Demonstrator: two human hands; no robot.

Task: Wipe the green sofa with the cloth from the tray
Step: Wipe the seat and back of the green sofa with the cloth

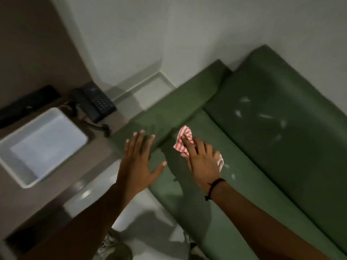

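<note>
From the head camera, much of the red-and-white checked cloth is hidden under the right hand, which presses it flat on the seat of the green sofa, fingers spread over it rather than curled round it; only a bunched corner shows beyond the fingertips and a scrap beside the little finger. The left hand is wide open and holds nothing, its fingertips at the sofa's armrest; whether the palm touches is unclear. Pale smears mark the backrest beyond the right hand. Left of the left hand a white tray sits on a brown counter, with a dark telephone past it, its keypad too blurred to read. A black cord circles the right wrist. Plain pale walls and floor surround the sofa.
</note>
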